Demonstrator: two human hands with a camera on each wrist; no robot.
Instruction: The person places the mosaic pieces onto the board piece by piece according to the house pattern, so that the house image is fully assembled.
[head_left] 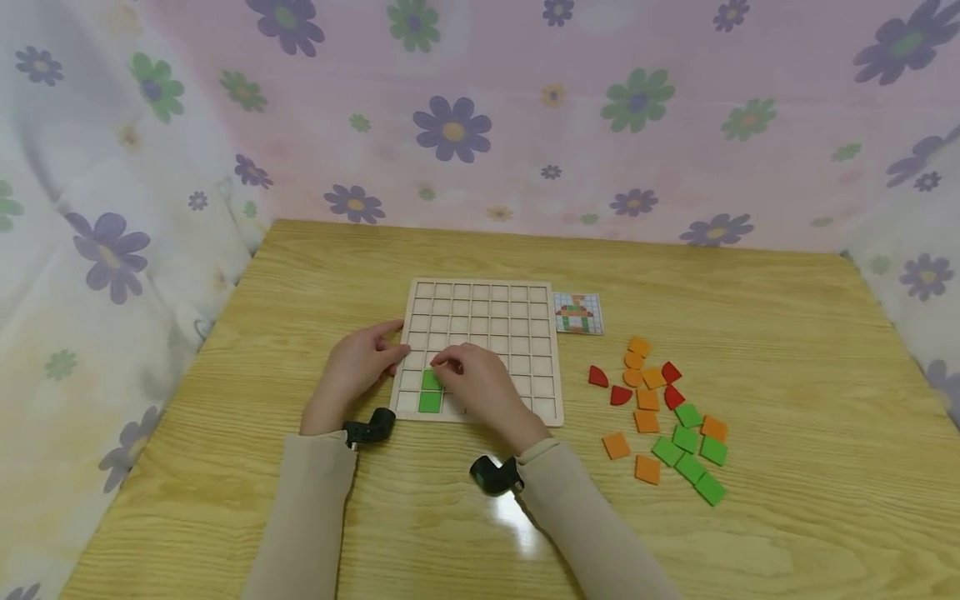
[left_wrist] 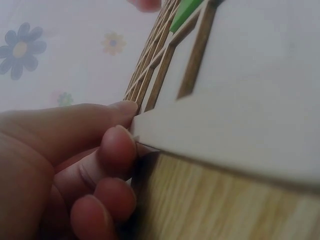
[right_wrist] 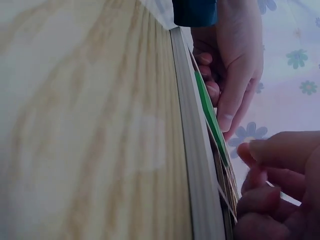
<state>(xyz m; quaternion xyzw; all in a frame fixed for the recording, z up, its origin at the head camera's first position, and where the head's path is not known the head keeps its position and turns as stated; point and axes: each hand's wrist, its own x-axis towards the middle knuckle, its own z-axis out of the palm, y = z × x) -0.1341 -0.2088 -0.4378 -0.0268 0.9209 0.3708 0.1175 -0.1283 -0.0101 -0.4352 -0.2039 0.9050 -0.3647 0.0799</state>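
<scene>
In the head view, a gridded board (head_left: 499,325) lies on the table (head_left: 787,350). In its second column from the left, the near green tile (head_left: 430,402) fills the nearest row, and the far green tile (head_left: 430,381) lies just beyond it. The right hand (head_left: 483,387) is poised over the far green tile with bent fingers, while the left hand (head_left: 358,367) touches the board's left side. A pattern card (head_left: 578,313) is beside the far right corner, and loose tiles (head_left: 684,439) are scattered farther right. The step in hand looks like seating the green pair after the card

In the left wrist view, the left hand has fingertips against the board's rim, its other fingers loosely bent; it seems to steady the board rather than clasp it

In the right wrist view, the right hand's thumb and forefinger come together with no tile visible between them; whether they pinch anything, one cannot tell. The next move probably calls for checking that the far green tile sits flat, then fetching another loose piece to match the card
</scene>
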